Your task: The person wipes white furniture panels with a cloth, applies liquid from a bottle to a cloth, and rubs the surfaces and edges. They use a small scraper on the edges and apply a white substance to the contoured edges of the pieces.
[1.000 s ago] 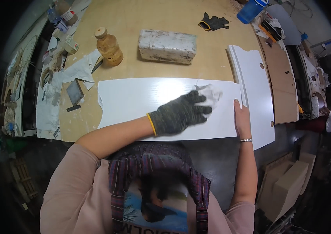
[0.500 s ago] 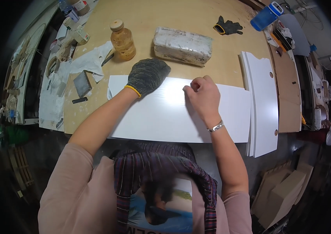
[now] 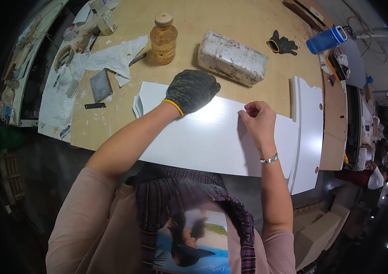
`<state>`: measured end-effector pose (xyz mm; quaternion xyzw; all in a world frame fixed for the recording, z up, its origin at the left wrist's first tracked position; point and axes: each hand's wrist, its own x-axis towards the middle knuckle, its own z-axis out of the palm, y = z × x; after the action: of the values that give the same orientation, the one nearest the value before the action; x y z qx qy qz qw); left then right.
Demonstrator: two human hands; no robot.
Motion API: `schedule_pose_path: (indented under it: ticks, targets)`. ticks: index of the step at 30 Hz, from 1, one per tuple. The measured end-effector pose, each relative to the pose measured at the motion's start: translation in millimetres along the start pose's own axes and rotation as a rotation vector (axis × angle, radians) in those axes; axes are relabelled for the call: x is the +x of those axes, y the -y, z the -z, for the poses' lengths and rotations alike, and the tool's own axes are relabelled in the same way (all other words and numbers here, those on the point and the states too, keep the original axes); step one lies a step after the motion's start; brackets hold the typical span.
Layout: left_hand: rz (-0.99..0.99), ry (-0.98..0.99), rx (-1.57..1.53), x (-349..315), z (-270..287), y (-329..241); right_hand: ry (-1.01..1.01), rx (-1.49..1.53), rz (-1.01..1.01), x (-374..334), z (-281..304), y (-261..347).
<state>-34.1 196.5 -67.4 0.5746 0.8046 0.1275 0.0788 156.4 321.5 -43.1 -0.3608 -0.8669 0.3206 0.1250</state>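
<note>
A long white board [image 3: 203, 146] lies along the table's near edge, with the edges of more white boards showing beneath its left end. My left hand [image 3: 193, 92], in a dark knit glove with a yellow cuff, rests curled at the board's far edge. Its fingertips are turned away, so what they hold, if anything, is hidden. Bare, my right hand [image 3: 260, 122] is over the right half of the board, thumb and forefinger brought together. Anything in that pinch is too small to make out.
Beyond the board lie a white-wrapped block [image 3: 232, 58], a capped amber bottle [image 3: 163, 41] and an empty dark glove [image 3: 282, 44]. More white panels [image 3: 309, 137] lie at right. On the left are a grey block [image 3: 101, 86] and a white cloth [image 3: 118, 55]. A blue bottle [image 3: 324, 41] is far right.
The view has turned and shifted, so the tabletop things appear farther right. Both hands keep nearly the same places over the board, the left curled and the right pinched.
</note>
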Motion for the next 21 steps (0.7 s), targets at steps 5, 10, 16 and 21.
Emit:
schedule_pose_path:
  ticks: [5, 10, 16, 21]
  targets:
    - [-0.054, -0.091, -0.058, -1.4, -5.0, 3.6, -0.025, 0.030, -0.008, 1.3, -1.7, -2.2]
    - [-0.049, -0.050, -0.036, -1.3, -2.3, 2.5, -0.019, -0.105, 0.021, 0.2, -0.9, 3.0]
    - [-0.024, -0.042, -0.076, -0.3, 0.9, 0.4, -0.061, -0.029, -0.170, 3.7, 14.8, -25.8]
    - [0.008, 0.005, -0.084, 0.3, -2.4, 2.3, -0.104, -0.240, -0.021, -1.0, -7.8, 8.8]
